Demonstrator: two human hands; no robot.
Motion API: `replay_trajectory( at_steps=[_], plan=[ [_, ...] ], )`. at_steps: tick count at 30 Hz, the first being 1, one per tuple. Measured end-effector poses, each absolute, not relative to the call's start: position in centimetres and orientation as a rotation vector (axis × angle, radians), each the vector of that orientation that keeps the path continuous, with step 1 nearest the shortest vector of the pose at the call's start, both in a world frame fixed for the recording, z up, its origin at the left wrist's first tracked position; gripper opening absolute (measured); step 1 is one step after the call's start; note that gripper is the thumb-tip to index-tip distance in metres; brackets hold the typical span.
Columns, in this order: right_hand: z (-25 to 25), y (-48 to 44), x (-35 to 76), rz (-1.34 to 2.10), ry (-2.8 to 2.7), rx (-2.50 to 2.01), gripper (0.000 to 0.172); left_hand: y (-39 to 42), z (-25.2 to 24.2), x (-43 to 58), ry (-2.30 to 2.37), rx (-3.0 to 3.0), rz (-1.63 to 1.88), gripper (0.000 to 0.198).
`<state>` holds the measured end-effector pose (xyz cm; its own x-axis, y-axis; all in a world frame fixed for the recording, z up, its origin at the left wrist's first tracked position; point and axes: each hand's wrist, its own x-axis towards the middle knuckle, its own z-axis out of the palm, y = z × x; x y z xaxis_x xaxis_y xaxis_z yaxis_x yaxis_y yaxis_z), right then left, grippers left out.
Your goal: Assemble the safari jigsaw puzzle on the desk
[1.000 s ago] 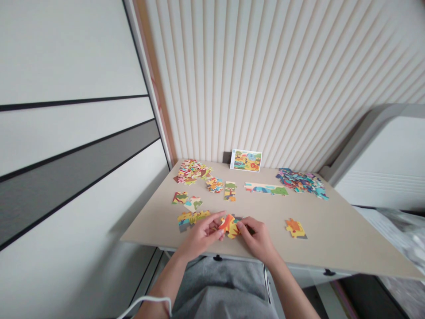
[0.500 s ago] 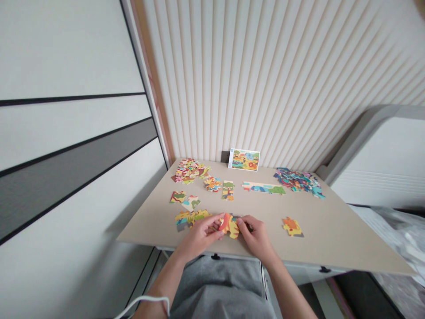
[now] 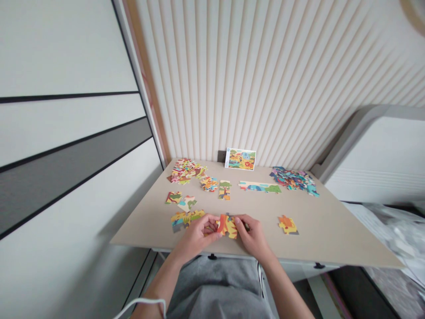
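Observation:
Between my hands, above the table's front edge, are red and yellow jigsaw puzzle pieces [image 3: 228,226], side by side; I cannot tell whether they interlock. My left hand [image 3: 202,230] is closed, pinching the red side between thumb and fingers. From the right, my right hand [image 3: 250,232] is closed on the yellow side, its thumb on top. A joined strip of yellow, blue and grey puzzle pieces [image 3: 186,218] lies by my left hand, partly covered by it. To the right of my right hand rests an orange and yellow puzzle section [image 3: 287,225].
A picture card [image 3: 241,159] leans against the ribbed wall. Puzzle piles sit at back left [image 3: 186,170] and back right [image 3: 294,180]. Between them lie a small pile [image 3: 209,184], a tree section [image 3: 225,190] and a long elephant strip [image 3: 260,187]. Two pieces [image 3: 181,200] lie at left.
The red piece has turned and now sits straighter beside the yellow one. Both hands stay in nearly the same place; the whole view has shifted slightly.

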<state>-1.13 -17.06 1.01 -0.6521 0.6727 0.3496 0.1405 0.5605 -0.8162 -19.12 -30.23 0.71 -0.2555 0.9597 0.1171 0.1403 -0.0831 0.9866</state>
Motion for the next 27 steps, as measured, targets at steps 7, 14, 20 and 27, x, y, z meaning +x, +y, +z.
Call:
replay_trajectory(
  at_steps=[7,14,20,27],
  plan=[
    [1.2,-17.3,-0.8,1.093,-2.116,-0.64,0.041,-30.0,0.7,-19.1,1.492,1.21,1.473,0.028],
    [0.7,-17.2,-0.7,1.15,-2.138,-0.555,0.044,-30.0,0.5,-19.1,1.544,1.221,1.48,0.028],
    [0.2,-16.9,-0.7,1.155,-2.124,-0.573,0.044,-30.1,0.6,-19.0,1.514,1.256,1.466,0.027],
    [0.6,-17.1,-0.8,1.126,-2.135,-0.615,0.04,-30.1,0.4,-19.0,1.483,1.275,1.463,0.038]
  ],
)
